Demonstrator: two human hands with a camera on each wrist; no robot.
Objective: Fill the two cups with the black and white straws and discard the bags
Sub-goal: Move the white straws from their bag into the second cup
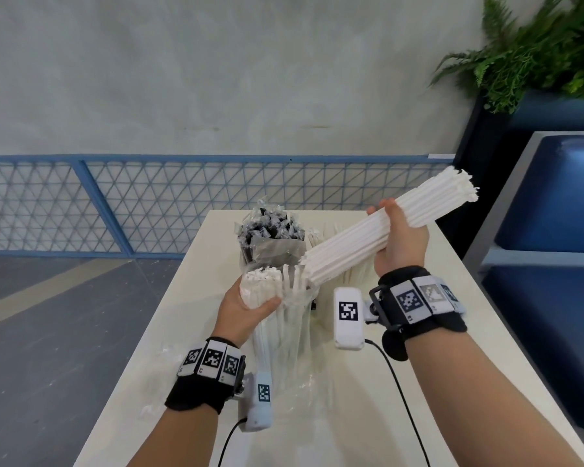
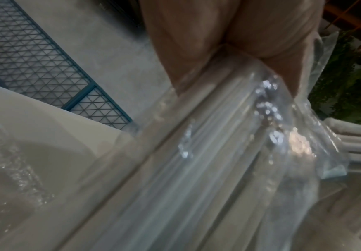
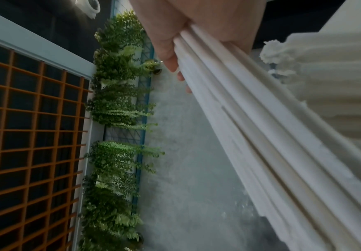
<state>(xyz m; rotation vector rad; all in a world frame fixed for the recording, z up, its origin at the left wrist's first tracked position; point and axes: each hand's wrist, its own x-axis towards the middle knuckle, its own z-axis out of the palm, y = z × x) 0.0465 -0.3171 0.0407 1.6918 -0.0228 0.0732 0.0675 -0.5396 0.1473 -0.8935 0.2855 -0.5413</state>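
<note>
Midway, the right hand (image 1: 402, 241) gripped a white straw bundle (image 1: 385, 230); the left hand (image 1: 246, 305) clutched the bagged white straws (image 1: 284, 318); next, a cup, unseen.

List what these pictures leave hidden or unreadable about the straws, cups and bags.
- Cups: neither can be made out; in the head view the black straws and the clear bag screen whatever stands behind them.
- Right hand grip: fingers are hidden behind the white straws.
- Left wrist view: blurred; the bag's glare hides how many straws remain.
- Left hand: fingertips hidden behind the bag.
</note>
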